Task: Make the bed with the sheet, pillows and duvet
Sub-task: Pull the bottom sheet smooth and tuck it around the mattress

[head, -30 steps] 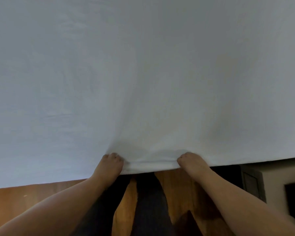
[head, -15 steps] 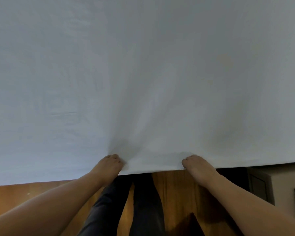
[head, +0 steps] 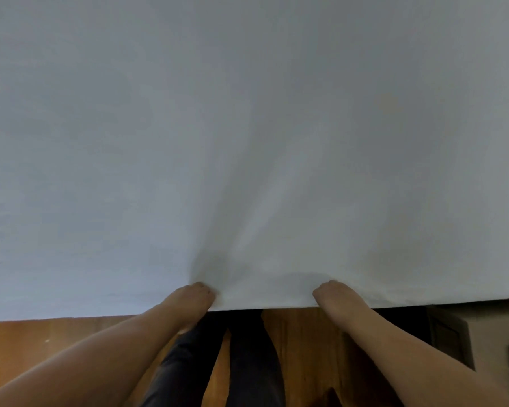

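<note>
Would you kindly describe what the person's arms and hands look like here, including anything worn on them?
Both forearms are bare for as far as the view shows, with no sleeves in sight. The left hand and right hand wear no gloves, and no watch, bracelet or ring is visible on the parts that show. The fingertips are hidden against the white sheet. Below, the person wears dark trousers.

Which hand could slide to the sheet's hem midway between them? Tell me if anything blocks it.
Probably either. The left hand and right hand both grip the white sheet at its near hem, and that stretch between them looks bare.
</note>
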Tool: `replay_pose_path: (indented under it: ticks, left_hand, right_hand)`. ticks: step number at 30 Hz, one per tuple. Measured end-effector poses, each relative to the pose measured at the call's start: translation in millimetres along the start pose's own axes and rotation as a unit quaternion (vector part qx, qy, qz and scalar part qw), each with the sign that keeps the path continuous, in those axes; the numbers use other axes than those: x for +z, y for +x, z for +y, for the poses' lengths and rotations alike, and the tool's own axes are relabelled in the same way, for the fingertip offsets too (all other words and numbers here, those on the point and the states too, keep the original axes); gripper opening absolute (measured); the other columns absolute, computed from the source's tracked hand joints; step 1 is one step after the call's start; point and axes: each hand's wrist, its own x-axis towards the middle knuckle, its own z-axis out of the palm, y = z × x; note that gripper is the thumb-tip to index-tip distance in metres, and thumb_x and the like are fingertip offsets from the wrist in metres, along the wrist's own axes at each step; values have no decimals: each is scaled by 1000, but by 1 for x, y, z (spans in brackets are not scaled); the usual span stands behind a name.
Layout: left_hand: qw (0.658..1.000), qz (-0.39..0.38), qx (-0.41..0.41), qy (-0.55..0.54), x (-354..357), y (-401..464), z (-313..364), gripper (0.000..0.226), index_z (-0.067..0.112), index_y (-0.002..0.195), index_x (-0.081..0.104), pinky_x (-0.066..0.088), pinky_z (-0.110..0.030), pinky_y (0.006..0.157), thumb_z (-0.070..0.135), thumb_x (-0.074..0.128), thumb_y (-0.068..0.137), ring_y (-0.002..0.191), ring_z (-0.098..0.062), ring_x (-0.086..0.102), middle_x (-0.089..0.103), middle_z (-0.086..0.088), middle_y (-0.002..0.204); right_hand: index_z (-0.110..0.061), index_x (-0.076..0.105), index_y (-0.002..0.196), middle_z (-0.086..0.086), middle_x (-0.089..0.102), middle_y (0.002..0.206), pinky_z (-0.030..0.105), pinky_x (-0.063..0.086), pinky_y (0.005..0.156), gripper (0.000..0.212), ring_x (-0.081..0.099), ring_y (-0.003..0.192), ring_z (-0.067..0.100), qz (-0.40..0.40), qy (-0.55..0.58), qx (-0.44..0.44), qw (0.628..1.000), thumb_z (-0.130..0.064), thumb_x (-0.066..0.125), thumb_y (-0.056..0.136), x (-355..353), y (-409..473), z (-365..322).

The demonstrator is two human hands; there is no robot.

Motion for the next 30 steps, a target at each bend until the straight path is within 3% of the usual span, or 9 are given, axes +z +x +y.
replay_pose_path:
  ticks: [3,6,7,9,11,17,24,28,30]
  left_hand:
    - [998,52,-39,9,-1,-4,1,38,16,124,57,47,-35,90,11,59,86,116,-25,55,59,-4,122]
    - [991,118,-58,-10,10,-26,-17,54,27,93,70,52,-25,55,28,90,43,74,-15,68,68,7,83]
    - [989,125,-74,-20,19,-33,-29,59,27,88,70,51,-24,50,32,92,33,68,-14,67,67,8,79]
    - [984,127,-117,-37,35,-47,-53,65,24,87,72,50,-26,49,32,92,26,66,-17,66,69,6,80]
    - [980,136,-143,-22,45,-60,-72,64,22,87,73,49,-29,50,27,92,26,65,-20,66,69,3,80]
    - [972,165,-166,-8,69,-89,-109,51,15,75,72,48,-31,48,1,87,28,58,-24,63,66,-3,68]
    - [983,145,-108,-2,87,-102,-133,40,21,75,74,52,-27,55,9,85,39,63,-15,64,67,6,68]
    - [980,152,-129,-15,92,-104,-140,45,19,83,73,53,-31,54,10,86,41,62,-19,65,68,2,73]
    - [981,137,-138,-13,92,-102,-143,43,19,87,74,54,-32,57,11,85,46,65,-20,67,70,1,76]
  right_hand:
    - [-7,58,127,12,56,133,33,39,107,33,52,125,25,-82,-17,35,996,0,43,99,-15,15,-16]
    - [-6,60,126,14,60,128,36,43,100,31,57,119,27,-74,-19,75,994,-2,48,97,-20,14,-37]
    - [-5,65,116,14,65,117,36,49,92,25,62,109,28,-24,-32,76,996,-3,59,91,-16,13,-46]
    - [-12,71,74,8,67,73,31,53,56,31,66,66,23,92,-13,42,995,-9,91,51,-11,12,-64]
    - [-21,63,58,-2,57,57,24,43,40,46,57,48,16,125,26,-6,992,-18,95,25,-2,22,-90]
    - [-22,67,81,-4,62,74,26,48,48,56,60,62,15,163,40,-57,984,-31,93,32,-11,62,-188]
    - [-25,62,63,-5,57,59,25,46,44,43,54,49,12,141,40,-11,989,-24,93,34,-17,71,-215]
    - [-20,66,85,-1,63,76,30,48,49,58,59,63,18,105,38,27,993,-32,92,34,-18,70,-218]
    - [-17,68,81,1,62,72,30,47,44,53,58,58,18,119,40,34,991,-24,93,35,-19,72,-222]
